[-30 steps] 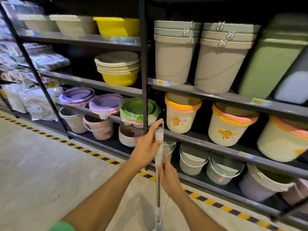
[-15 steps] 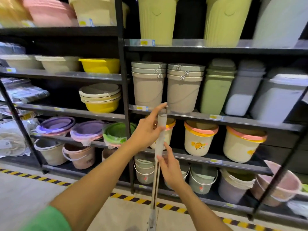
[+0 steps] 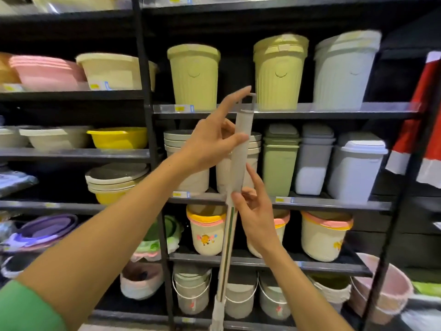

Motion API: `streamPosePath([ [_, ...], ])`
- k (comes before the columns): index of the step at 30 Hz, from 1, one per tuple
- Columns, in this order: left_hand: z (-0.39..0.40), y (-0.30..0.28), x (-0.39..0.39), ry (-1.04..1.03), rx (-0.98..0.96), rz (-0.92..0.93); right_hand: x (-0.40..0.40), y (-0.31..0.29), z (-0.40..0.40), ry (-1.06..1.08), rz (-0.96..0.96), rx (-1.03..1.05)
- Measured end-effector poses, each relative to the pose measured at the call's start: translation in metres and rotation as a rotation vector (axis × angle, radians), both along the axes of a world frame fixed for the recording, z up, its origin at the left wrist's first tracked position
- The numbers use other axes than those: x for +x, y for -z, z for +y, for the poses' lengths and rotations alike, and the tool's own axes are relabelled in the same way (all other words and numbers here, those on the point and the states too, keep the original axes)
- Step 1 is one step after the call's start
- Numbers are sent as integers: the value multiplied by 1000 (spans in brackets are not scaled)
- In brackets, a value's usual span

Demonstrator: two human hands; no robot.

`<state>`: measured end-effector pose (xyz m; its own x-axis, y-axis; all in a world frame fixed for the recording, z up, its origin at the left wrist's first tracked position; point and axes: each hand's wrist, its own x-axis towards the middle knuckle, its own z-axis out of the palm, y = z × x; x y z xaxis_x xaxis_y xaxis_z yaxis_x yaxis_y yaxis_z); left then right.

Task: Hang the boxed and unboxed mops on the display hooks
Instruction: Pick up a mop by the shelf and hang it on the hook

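An unboxed mop (image 3: 228,237) stands upright in front of me, with a thin pole and a grey grip (image 3: 242,149) topped by a small hanging loop (image 3: 252,96). My left hand (image 3: 212,142) holds the grip between thumb and fingers, its index finger stretched up to the loop. Lower down, my right hand (image 3: 256,211) pinches the pole where the grip ends, index finger raised. The mop's head is cut off below the frame. No display hook is in sight.
Black metal shelving (image 3: 281,113) fills the view, packed with bins, buckets and basins. A black upright post (image 3: 146,130) stands just left of the mop. Red and white packaging (image 3: 420,130) leans at the right edge, beside a slanted black bar (image 3: 391,237).
The view has tilted upward and higher shelves with ribbed bins have come in. The mop's top has risen with both hands still on it.
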<state>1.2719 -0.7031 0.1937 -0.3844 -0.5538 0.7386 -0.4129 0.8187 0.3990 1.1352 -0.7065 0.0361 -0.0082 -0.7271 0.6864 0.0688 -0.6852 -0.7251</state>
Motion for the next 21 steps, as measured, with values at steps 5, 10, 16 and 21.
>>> streamPosePath([
  [5, -5, -35, -36, 137, -28, 54, -40, -40, 0, 2, -10, -89],
  [10, -11, -59, -82, 276, 3, 125, -90, -68, 2, 48, -6, -147],
  [16, -14, -65, -155, 389, -15, 186, -159, -77, 18, 153, 34, -153],
  [21, -24, -60, -228, 538, 18, 210, -226, -78, 37, 224, 40, -106],
])
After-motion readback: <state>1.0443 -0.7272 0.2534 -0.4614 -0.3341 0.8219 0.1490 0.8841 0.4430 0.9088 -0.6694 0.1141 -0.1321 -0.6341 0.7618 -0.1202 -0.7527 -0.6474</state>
